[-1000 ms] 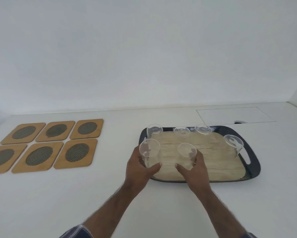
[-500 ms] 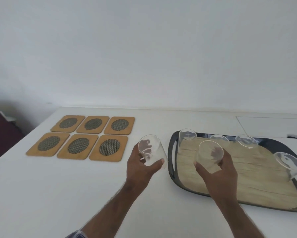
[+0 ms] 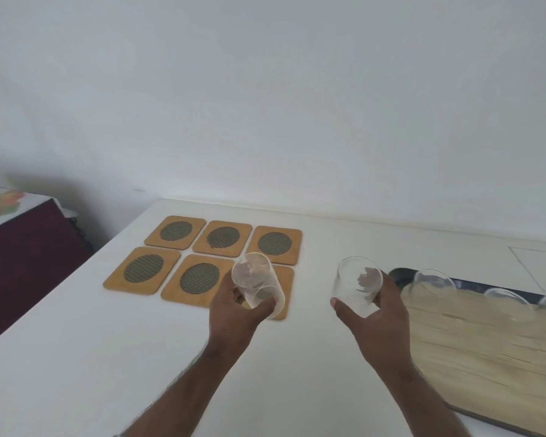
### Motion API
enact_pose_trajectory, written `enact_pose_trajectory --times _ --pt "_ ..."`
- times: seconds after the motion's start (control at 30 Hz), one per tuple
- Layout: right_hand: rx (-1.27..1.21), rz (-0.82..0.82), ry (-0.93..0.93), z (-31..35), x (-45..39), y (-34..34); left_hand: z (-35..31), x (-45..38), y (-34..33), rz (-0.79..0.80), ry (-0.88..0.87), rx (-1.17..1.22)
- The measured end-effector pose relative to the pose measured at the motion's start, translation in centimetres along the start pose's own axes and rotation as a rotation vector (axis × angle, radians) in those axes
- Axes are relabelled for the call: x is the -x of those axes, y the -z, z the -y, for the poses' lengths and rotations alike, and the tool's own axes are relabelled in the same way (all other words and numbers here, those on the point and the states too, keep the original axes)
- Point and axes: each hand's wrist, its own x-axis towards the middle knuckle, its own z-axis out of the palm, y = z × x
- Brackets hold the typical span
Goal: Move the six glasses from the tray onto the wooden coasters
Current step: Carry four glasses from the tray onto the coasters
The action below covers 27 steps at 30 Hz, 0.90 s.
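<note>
Item: tray [image 3: 486, 351], cut off at right edge; three glasses on it partly visible, rims blurred. Near-right coaster [image 3: 285, 291] mostly hidden behind glass [image 3: 259, 285] gripped by left hand [image 3: 237, 316]. Right hand [image 3: 378, 313] grips second glass [image 3: 356, 288] over bare table [image 3: 107, 357]. Five coasters unobstructed; table's left edge near them.

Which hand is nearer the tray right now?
Right. The right hand, holding a glass, is just beside the tray at its left end. The left hand, holding another glass, is farther left, at the near-right coaster.
</note>
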Motion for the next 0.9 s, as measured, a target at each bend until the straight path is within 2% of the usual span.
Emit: enact_pose_trajectory --times 0.47,0.9 --pt "-0.006 0.131 -0.032 3.5 -1.8 -18.0 4.8 -11.4 16.9 -0.140 0.045 -0.065" --pt "0.059 0.158 -0.065 3.3 -2.1 -27.4 10.5 -18.3 24.6 -0.195 0.124 -0.143"
